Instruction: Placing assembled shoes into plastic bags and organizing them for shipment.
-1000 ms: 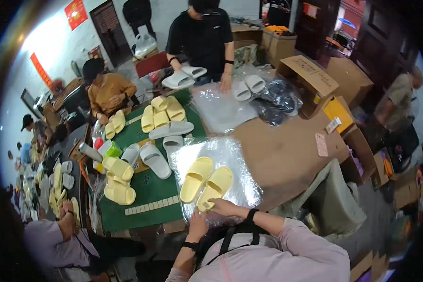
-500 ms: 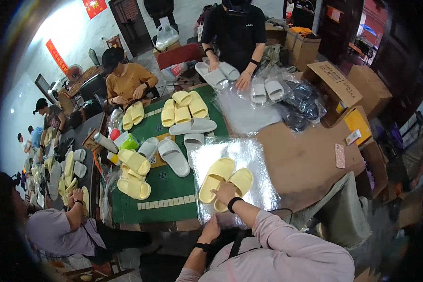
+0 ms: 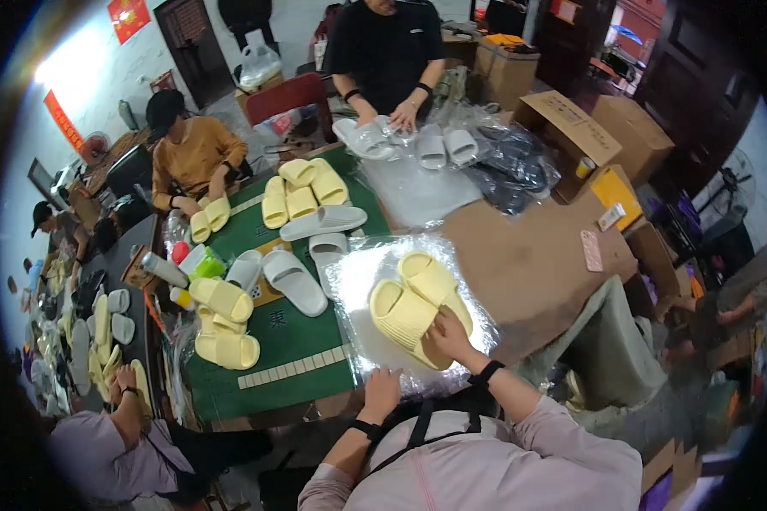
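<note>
A pair of yellow slippers (image 3: 406, 322) lies tilted over a stack of shiny clear plastic bags (image 3: 358, 272) at the table's near edge. My right hand (image 3: 452, 336) grips the slippers at their near right side, fingers curled over them and partly hidden. Lower left, my left hand (image 3: 382, 392) has its fingers closed at the near edge of the top plastic bag. Just left of the bags are a white slipper (image 3: 296, 283) and some yellow slippers (image 3: 227, 347) piled on the green mat (image 3: 294, 387).
Across the table a person in black (image 3: 383, 51) handles white slippers (image 3: 368, 136); a person in an orange top (image 3: 194, 162) touches yellow ones. Brown cardboard (image 3: 528, 264) covers the right side, with a pink phone (image 3: 591, 251). An open carton (image 3: 567, 128) stands at far right.
The yellow slippers have been turned and lifted slightly, now tilted on the bags under my right hand. My left hand stays by the bag's near edge. The view has shifted a little.
</note>
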